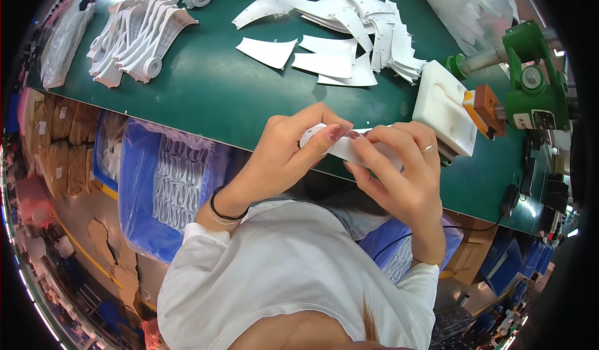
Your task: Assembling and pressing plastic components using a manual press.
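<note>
- Green tabletop (206,75) fills much of the upper view, its near edge running in front of the person, with a cluttered workshop around the rim.
- White plastic piece (340,148): slim, with a rounded left end, held up over the near edge of the tabletop and partly hidden by fingers.
- Left hand (286,145): thumb and forefinger clamped on the piece near its rounded end; a black band (216,204) circles the wrist.
- Right hand (404,174): fingers and thumb closed about the other end of the piece, a ring (427,148) on one finger. Fingertips of the two hands nearly meet over the piece.
- White block (437,100): just beyond the right hand, tilted, with a hollow in its face.
- Green press (530,78): to the right of the block, with a brown-and-yellow head (486,110) close to it.
- Curved white panels (324,64): loosely heaped beyond the hands, some overlapping, a few near ones lying smooth side up.
- Ring-ended white parts (146,44): stacked in rows at the far left.
- Plastic bags: one beside those rows (65,44), a larger one (465,7) at upper right.
- Blue bin (134,206): lined with plastic, below the table on the left, holding rows of white parts (178,181).
</note>
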A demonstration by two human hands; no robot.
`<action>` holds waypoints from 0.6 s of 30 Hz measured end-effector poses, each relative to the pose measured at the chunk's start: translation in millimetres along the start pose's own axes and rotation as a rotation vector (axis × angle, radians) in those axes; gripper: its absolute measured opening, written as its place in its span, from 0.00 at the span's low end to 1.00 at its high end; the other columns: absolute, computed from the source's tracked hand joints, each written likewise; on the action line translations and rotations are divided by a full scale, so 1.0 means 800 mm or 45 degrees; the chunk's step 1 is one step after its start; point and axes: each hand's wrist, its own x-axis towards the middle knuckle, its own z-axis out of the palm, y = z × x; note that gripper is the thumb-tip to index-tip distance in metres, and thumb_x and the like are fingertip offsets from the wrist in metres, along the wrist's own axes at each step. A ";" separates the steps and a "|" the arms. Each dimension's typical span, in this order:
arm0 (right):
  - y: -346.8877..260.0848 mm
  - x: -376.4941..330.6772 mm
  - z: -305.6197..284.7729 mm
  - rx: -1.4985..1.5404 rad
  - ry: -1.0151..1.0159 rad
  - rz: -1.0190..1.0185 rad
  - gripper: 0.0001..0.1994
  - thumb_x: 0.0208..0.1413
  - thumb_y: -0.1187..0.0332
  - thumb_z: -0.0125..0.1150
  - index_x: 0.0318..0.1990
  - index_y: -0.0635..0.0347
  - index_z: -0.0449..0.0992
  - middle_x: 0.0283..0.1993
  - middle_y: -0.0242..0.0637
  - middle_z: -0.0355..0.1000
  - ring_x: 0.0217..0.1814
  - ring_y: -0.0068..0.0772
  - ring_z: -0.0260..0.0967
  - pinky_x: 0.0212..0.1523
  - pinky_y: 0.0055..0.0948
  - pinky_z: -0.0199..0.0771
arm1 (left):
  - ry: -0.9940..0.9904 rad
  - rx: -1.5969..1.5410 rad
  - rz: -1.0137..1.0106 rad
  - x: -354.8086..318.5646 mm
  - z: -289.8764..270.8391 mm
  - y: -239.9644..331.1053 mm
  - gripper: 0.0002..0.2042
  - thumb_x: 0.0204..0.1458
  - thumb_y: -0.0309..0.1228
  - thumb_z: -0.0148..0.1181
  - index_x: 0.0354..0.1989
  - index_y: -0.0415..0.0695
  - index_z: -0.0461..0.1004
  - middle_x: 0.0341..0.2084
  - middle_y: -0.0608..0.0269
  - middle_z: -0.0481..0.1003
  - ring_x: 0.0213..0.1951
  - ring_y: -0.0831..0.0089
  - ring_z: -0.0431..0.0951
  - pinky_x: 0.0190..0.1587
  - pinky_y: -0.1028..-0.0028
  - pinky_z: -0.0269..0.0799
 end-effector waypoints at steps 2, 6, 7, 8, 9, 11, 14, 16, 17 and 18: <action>0.007 -0.006 0.001 0.036 0.014 0.004 0.18 0.38 0.71 0.72 0.41 0.59 0.81 0.42 0.32 0.71 0.41 0.36 0.67 0.42 0.39 0.68 | -0.023 -0.022 -0.023 0.004 0.003 0.002 0.10 0.62 0.30 0.54 0.43 0.36 0.77 0.27 0.65 0.77 0.23 0.86 0.69 0.25 0.83 0.62; 0.014 -0.016 0.007 0.007 0.094 -0.023 0.18 0.38 0.70 0.73 0.42 0.57 0.81 0.44 0.32 0.71 0.44 0.37 0.67 0.45 0.39 0.67 | -0.032 0.081 0.079 0.006 0.008 0.000 0.09 0.56 0.29 0.61 0.42 0.37 0.76 0.28 0.65 0.78 0.27 0.84 0.73 0.29 0.82 0.66; 0.019 -0.016 0.007 -0.024 0.100 -0.053 0.19 0.38 0.70 0.74 0.42 0.56 0.81 0.45 0.32 0.71 0.46 0.38 0.67 0.46 0.39 0.67 | -0.016 0.083 0.046 0.007 0.010 0.001 0.10 0.54 0.29 0.63 0.42 0.38 0.76 0.29 0.65 0.78 0.28 0.84 0.73 0.30 0.81 0.67; 0.021 -0.019 0.003 -0.013 0.119 -0.064 0.19 0.38 0.70 0.74 0.42 0.56 0.81 0.45 0.32 0.71 0.46 0.38 0.67 0.46 0.39 0.67 | -0.007 0.105 0.050 0.011 0.014 0.003 0.10 0.54 0.29 0.63 0.42 0.38 0.76 0.29 0.65 0.78 0.28 0.84 0.73 0.30 0.81 0.67; 0.020 -0.022 0.003 -0.048 0.165 0.014 0.18 0.39 0.70 0.74 0.42 0.55 0.81 0.47 0.31 0.71 0.49 0.39 0.67 0.47 0.39 0.66 | -0.050 0.081 0.011 0.016 0.017 0.003 0.09 0.54 0.28 0.62 0.42 0.38 0.76 0.29 0.65 0.78 0.28 0.84 0.73 0.29 0.81 0.67; 0.017 -0.033 -0.002 -0.163 0.191 0.141 0.21 0.43 0.65 0.75 0.47 0.55 0.79 0.51 0.35 0.70 0.56 0.44 0.65 0.53 0.40 0.66 | -0.087 0.040 0.035 0.022 0.023 -0.001 0.09 0.55 0.28 0.61 0.41 0.38 0.76 0.26 0.67 0.77 0.26 0.86 0.71 0.27 0.81 0.64; 0.023 -0.064 0.003 -0.009 0.570 0.390 0.28 0.44 0.64 0.76 0.54 0.60 0.73 0.53 0.41 0.69 0.57 0.44 0.66 0.57 0.39 0.67 | -0.100 -0.042 -0.007 0.033 0.034 0.009 0.08 0.56 0.28 0.60 0.41 0.38 0.76 0.26 0.70 0.74 0.26 0.88 0.68 0.26 0.81 0.61; 0.022 -0.086 -0.002 0.347 0.626 0.576 0.31 0.43 0.66 0.76 0.55 0.62 0.71 0.55 0.43 0.69 0.56 0.43 0.67 0.58 0.38 0.67 | -0.194 -0.054 0.037 0.042 0.045 0.017 0.09 0.56 0.28 0.60 0.42 0.39 0.76 0.28 0.68 0.75 0.26 0.87 0.69 0.26 0.81 0.62; 0.023 -0.095 -0.004 0.706 0.671 0.755 0.33 0.42 0.68 0.77 0.57 0.65 0.69 0.56 0.45 0.68 0.56 0.42 0.68 0.58 0.36 0.67 | -0.286 -0.071 0.079 0.046 0.049 0.021 0.09 0.56 0.28 0.61 0.44 0.39 0.75 0.31 0.67 0.76 0.26 0.85 0.70 0.27 0.81 0.63; 0.024 -0.106 -0.005 0.684 0.678 0.777 0.33 0.42 0.68 0.77 0.57 0.65 0.69 0.56 0.45 0.68 0.56 0.42 0.68 0.58 0.36 0.67 | -0.313 -0.085 0.076 0.050 0.054 0.022 0.09 0.56 0.28 0.61 0.44 0.39 0.75 0.31 0.67 0.76 0.26 0.85 0.70 0.27 0.81 0.63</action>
